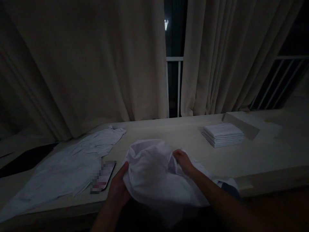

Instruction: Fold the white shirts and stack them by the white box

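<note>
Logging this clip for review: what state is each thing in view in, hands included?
White cloth: bunched up, held at the table edge.
Left hand: gripping the cloth's left side.
Right hand: pinching the cloth's top.
Garment: spread flat on the table.
Stack of cloths: folded, piled neatly.
Phone: lying flat.
Curtains: drawn, gap between.

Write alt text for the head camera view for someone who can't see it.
In a dim room, a person's left hand and right hand grip a bunched white cloth at the edge of a pale table. A spread garment and phone lie left; folded white cloths are stacked right, before drawn curtains.
</note>
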`<state>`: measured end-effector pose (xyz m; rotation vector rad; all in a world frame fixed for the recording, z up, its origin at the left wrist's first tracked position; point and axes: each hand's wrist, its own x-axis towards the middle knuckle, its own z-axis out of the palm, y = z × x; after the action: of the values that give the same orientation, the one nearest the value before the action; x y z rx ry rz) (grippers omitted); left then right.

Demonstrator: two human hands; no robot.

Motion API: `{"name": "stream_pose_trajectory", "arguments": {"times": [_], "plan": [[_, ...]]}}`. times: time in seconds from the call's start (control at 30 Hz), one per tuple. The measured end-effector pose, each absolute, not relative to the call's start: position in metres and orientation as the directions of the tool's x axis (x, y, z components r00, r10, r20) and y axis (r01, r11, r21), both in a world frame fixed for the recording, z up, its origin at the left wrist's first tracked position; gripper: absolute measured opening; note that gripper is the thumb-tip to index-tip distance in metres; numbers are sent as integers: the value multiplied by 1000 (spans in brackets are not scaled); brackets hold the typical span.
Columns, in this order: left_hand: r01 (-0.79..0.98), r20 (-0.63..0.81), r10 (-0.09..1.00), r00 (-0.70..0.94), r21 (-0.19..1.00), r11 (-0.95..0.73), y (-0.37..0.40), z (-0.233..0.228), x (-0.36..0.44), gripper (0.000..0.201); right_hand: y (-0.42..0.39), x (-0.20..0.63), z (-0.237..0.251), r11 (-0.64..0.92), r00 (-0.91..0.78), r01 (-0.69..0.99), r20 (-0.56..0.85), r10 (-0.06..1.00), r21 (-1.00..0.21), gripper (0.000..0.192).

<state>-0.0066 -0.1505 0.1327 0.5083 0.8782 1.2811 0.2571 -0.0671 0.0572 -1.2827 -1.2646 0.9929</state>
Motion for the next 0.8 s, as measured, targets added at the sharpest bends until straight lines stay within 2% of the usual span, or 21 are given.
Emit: {"name": "stream_pose_trajectory", "arguments": {"times": [0.07, 0.17, 0.27, 0.37, 0.43, 0.47, 0.53, 0.57, 0.67, 0.73, 0.8], "plan": [[-522, -231, 969, -85, 839, 154, -134, 131, -15, 47, -60, 277, 86, 106, 218, 81, 122, 968, -991, 32], [-127, -85, 970, -227, 990, 57, -111, 117, -23, 38, -60, 301, 145, 216, 343, -31, 193, 919, -976, 34], [223, 66, 928, -367, 975, 19, -113, 101, -9, 29, -71, 309, 209, 363, 327, -109, 312, 892, -925, 32], [400, 183, 865, -467, 916, 22, -153, 86, 41, 25, -85, 300, 259, 444, 305, -24, 416, 856, -896, 28], [398, 137, 933, -332, 917, 7, -192, 72, 89, 25, -93, 288, 280, 502, 298, 67, 497, 815, -862, 25], [374, 117, 971, -207, 927, -32, -210, 64, 114, 25, -96, 282, 287, 527, 288, 103, 532, 796, -844, 24], [317, 94, 995, -30, 945, -80, -235, 47, 156, 23, -104, 270, 298, 564, 250, 140, 580, 776, -814, 23], [320, 131, 991, -5, 939, -123, -241, 40, 171, 33, -109, 266, 302, 578, 227, 144, 596, 770, -803, 23], [403, 222, 958, -180, 905, -134, -230, 28, 189, 64, -124, 258, 313, 613, 188, 146, 630, 753, -776, 22], [438, 177, 956, -234, 897, -59, -210, 31, 184, 60, -135, 257, 320, 624, 193, 141, 639, 744, -769, 22], [420, 114, 981, -157, 907, -38, -190, 41, 174, 46, -146, 257, 327, 627, 198, 112, 636, 746, -771, 23]]}}
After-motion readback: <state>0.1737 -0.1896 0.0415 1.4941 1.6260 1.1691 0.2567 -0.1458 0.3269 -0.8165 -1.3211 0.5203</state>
